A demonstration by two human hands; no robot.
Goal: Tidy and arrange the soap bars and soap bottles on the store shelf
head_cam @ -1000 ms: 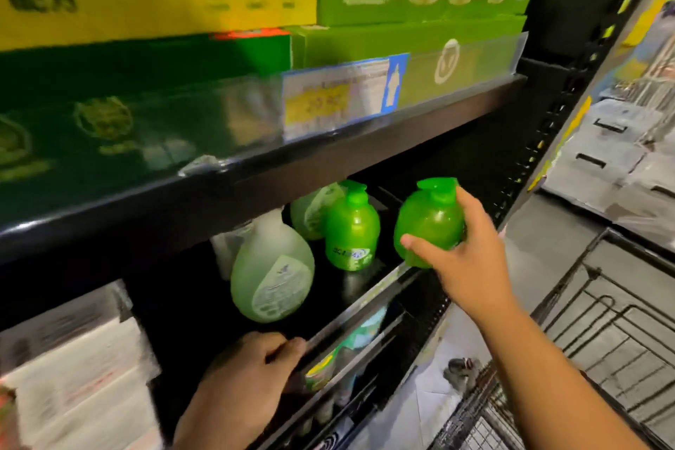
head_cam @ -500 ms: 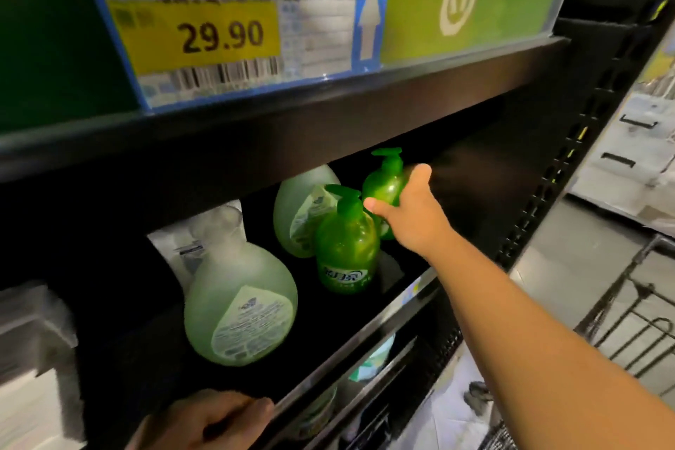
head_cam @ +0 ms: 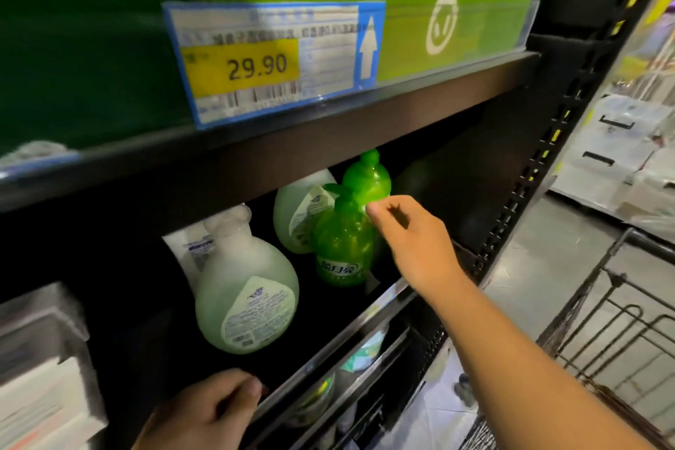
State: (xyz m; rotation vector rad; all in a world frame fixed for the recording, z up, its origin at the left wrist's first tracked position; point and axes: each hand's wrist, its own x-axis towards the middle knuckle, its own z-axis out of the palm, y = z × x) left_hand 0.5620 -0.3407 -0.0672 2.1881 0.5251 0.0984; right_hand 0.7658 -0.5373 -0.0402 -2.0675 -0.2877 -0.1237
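Nearest, the left hand curls its fingers over the shelf edge. Farther in, the right hand, fingers loosely bent and holding nothing, touches the rear green bottle behind the front green bottle. Smooth plastic, probably light and slippery: grip the belly, not the pump.

The shelf-edge price tag reads "29.90".

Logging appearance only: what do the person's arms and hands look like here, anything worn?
The right hand and its forearm are bare: no glove, sleeve, watch, bracelet or ring up to the frame edge. The left hand is ungloved too, seen only to the wrist, with nothing worn in sight.
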